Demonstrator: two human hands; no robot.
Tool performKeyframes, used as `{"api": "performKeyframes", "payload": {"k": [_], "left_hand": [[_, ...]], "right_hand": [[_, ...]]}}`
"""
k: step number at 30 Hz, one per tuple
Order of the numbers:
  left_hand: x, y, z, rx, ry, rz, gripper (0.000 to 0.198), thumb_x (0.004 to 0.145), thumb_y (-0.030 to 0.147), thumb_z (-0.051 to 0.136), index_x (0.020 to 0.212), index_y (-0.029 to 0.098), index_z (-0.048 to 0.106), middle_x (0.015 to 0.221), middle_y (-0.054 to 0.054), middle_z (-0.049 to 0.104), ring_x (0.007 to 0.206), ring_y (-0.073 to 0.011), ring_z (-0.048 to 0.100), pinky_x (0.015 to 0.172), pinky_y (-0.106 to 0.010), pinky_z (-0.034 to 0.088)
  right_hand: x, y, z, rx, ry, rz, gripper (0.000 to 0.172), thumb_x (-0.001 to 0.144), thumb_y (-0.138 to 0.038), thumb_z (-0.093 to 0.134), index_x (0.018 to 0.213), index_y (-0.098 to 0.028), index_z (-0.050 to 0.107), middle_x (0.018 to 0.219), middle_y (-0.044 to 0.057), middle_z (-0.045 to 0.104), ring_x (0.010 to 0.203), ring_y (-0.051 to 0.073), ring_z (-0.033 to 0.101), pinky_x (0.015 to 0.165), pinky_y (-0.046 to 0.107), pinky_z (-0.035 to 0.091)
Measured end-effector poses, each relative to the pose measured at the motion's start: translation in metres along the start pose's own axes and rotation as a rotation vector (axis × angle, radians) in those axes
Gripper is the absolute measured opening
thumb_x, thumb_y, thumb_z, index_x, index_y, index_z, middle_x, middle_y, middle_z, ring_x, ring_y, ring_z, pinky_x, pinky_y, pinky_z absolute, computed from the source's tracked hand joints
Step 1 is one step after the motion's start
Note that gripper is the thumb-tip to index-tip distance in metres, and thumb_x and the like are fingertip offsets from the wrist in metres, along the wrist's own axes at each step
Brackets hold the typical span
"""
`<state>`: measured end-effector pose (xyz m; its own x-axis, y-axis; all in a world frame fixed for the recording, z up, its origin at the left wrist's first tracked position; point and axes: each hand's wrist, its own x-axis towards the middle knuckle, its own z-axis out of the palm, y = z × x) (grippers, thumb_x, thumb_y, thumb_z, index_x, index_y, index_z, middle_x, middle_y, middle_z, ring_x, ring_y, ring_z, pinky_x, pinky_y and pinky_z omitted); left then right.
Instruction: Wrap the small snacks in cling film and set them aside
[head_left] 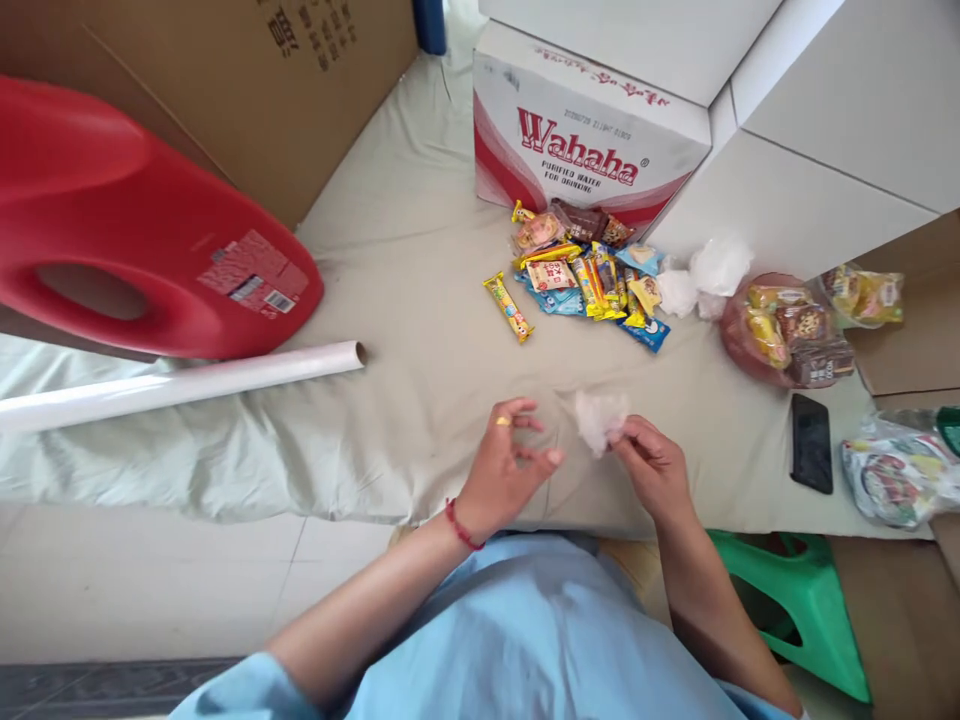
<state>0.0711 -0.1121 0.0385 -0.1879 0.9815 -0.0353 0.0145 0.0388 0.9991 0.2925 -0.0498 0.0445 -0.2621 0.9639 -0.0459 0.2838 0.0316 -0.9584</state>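
Note:
My right hand (654, 465) pinches a small crumpled clear plastic bag (598, 418) just above the grey-green cloth (420, 300). My left hand (504, 462), with a gold ring and a red wrist cord, hovers a little to the left of the bag with fingers curled and apart, holding nothing. Farther back lies a pile of wrapped snacks (585, 275), with one long yellow packet (508, 307) lying apart at its left.
A Wahaha water carton (585, 130) and white boxes (817, 130) stand behind. A red jug (135, 220) and white tube (187, 385) lie left. Right: crumpled clear bags (709, 272), filled snack bags (787, 330), a black phone (811, 442), a green stool (810, 600).

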Motion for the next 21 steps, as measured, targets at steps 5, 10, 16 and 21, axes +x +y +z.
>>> {"api": "performKeyframes", "payload": {"k": [5, 10, 16, 21], "left_hand": [[0.022, -0.003, 0.003, 0.282, -0.149, 0.204, 0.043, 0.087, 0.033, 0.07, 0.128, 0.024, 0.064, 0.122, -0.01, 0.068, 0.114, -0.0256, 0.064, 0.099, -0.041, 0.052], [0.002, -0.018, -0.01, 0.303, -0.03, 0.067, 0.018, 0.091, 0.021, 0.056, 0.103, 0.022, 0.07, 0.089, -0.004, 0.07, 0.083, -0.0184, 0.067, 0.081, -0.034, 0.054], [-0.013, 0.011, -0.015, 0.321, 0.015, 0.278, 0.02, 0.099, 0.036, 0.055, 0.107, 0.022, 0.067, 0.105, -0.009, 0.067, 0.095, -0.0203, 0.065, 0.085, -0.035, 0.053], [-0.011, 0.021, -0.015, 0.402, 0.253, 0.42, 0.021, 0.098, 0.026, 0.056, 0.118, 0.024, 0.061, 0.115, -0.009, 0.063, 0.11, -0.0227, 0.062, 0.096, -0.039, 0.051]], "right_hand": [[0.007, -0.013, 0.007, -0.017, -0.026, -0.019, 0.011, 0.087, -0.037, 0.075, 0.088, -0.027, 0.079, 0.086, 0.003, 0.07, 0.076, 0.017, 0.063, 0.07, 0.031, 0.051], [0.016, -0.005, 0.017, 0.346, 0.266, 0.288, 0.03, 0.074, -0.045, 0.084, 0.09, -0.023, 0.073, 0.071, -0.003, 0.059, 0.057, 0.01, 0.048, 0.048, 0.023, 0.038], [0.014, -0.004, 0.025, 0.346, 0.198, 0.296, 0.028, 0.078, -0.046, 0.081, 0.091, -0.022, 0.072, 0.066, -0.004, 0.058, 0.056, 0.011, 0.049, 0.05, 0.024, 0.04], [0.012, -0.014, 0.023, 0.114, 0.166, 0.154, 0.026, 0.086, -0.048, 0.074, 0.095, -0.023, 0.074, 0.066, -0.002, 0.062, 0.059, 0.014, 0.054, 0.057, 0.027, 0.045]]}}
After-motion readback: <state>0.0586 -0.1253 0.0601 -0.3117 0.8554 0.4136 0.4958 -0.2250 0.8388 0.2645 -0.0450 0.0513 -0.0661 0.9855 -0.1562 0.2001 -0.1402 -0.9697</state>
